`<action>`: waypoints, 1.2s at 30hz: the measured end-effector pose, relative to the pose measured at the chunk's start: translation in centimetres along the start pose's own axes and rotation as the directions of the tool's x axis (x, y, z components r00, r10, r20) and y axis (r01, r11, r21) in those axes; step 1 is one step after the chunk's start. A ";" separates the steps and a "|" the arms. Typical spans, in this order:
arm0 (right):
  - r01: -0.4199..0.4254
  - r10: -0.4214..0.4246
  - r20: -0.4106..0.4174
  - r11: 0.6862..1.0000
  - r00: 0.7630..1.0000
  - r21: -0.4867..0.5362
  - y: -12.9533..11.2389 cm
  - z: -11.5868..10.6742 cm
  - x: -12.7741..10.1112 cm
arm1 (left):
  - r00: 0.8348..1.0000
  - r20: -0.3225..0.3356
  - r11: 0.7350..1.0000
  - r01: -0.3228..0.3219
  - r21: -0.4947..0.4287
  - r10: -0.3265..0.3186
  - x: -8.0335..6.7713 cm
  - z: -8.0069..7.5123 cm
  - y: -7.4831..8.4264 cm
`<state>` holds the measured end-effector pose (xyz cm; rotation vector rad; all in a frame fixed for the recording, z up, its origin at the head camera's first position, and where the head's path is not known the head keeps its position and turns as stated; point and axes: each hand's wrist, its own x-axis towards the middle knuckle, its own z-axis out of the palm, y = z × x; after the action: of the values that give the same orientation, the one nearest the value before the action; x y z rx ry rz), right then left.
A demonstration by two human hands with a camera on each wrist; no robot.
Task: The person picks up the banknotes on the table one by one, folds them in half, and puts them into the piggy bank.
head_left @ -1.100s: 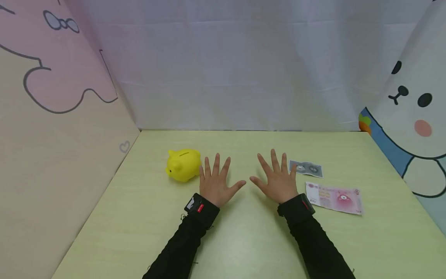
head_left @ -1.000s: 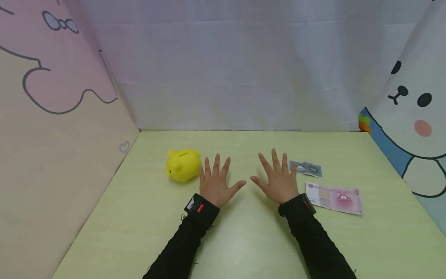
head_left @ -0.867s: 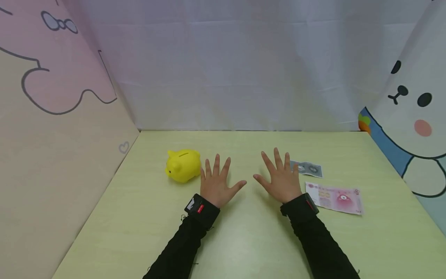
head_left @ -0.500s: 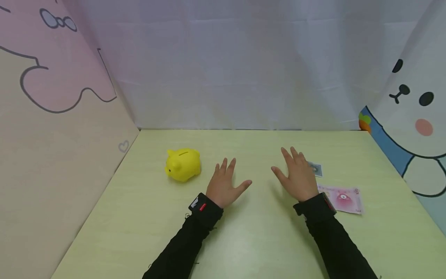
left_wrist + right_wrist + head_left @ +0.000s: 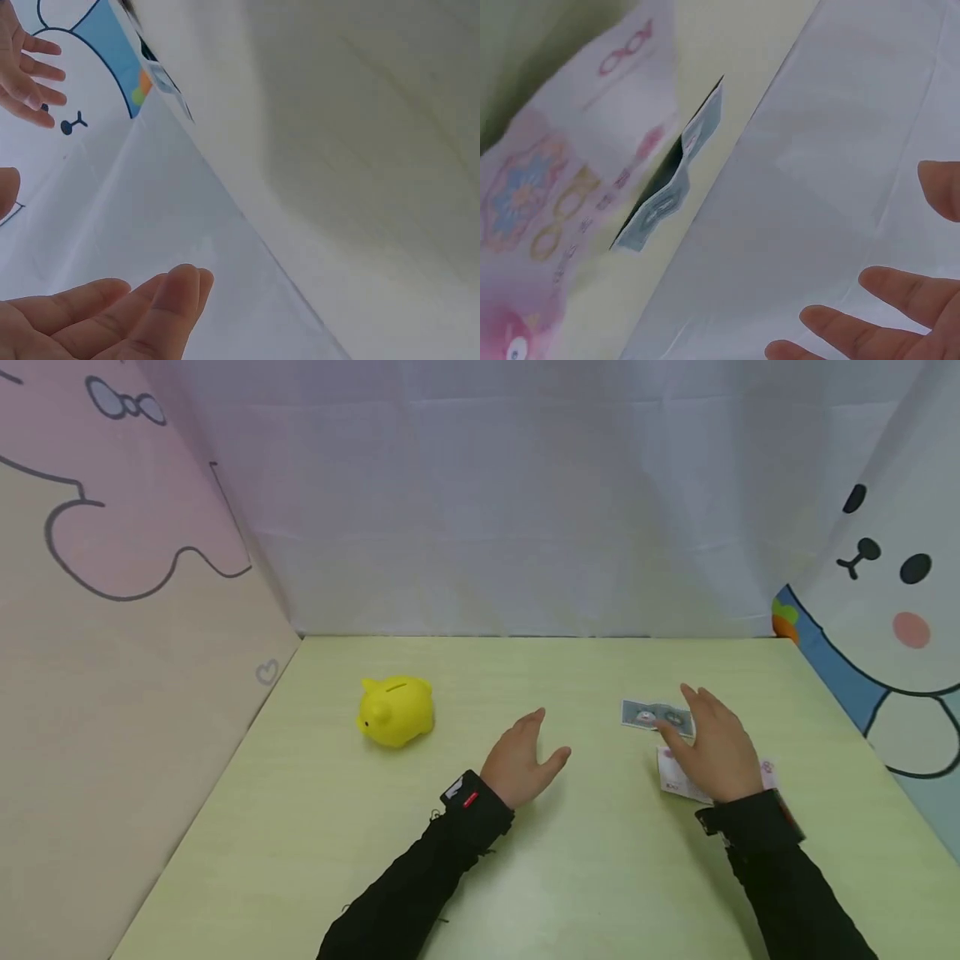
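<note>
My right hand hovers over a pink banknote, hiding its middle, with relaxed fingers and the thumb apart. The thumb overlaps a smaller grey-green banknote just beyond. In the right wrist view the pink note looms close, and the creased grey-green note lies behind it; the fingers hold nothing. My left hand is over the middle of the table, thumb spread and fingers loosely extended, holding nothing. A yellow piggy bank with a slot on top stands to its left.
The pale table is bounded by a white curtain at the back. Printed panels flank it, a pink-and-beige one at left and one with a cartoon animal at right.
My right hand has moved right and a little nearer me, from beside the notes to over the pink one. The left hand has shifted right, away from the piggy bank; its fingers drew together.
</note>
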<state>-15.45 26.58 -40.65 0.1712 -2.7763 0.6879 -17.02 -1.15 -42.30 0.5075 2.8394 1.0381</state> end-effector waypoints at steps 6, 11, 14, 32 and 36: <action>-0.114 0.117 0.051 0.992 0.992 -0.049 2.4 -1.0 -0.8 | 0.998 0.062 0.999 -0.001 -0.051 0.004 0.1 1.1 1.7; -0.192 0.201 0.085 0.976 0.976 -0.105 4.6 -1.6 -1.4 | 0.996 0.082 0.999 -0.021 -0.038 0.024 0.3 1.7 2.9; -0.229 0.241 0.105 0.966 0.965 -0.119 5.7 -1.9 -1.8 | 0.994 0.102 0.999 -0.026 -0.024 0.028 0.4 2.1 3.5; -0.398 0.414 0.285 0.910 0.864 -0.117 9.1 -3.1 -3.8 | 0.968 0.252 0.997 -0.033 0.065 0.015 2.5 5.1 6.0; -0.399 0.396 0.324 0.915 0.859 -0.061 9.5 -3.3 -4.0 | 0.960 0.280 0.995 -0.020 0.099 -0.009 3.1 5.5 6.3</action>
<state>-12.55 36.72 -43.21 -0.3320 -3.1713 0.8315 -17.15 7.72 -42.35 0.6172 2.6475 0.7564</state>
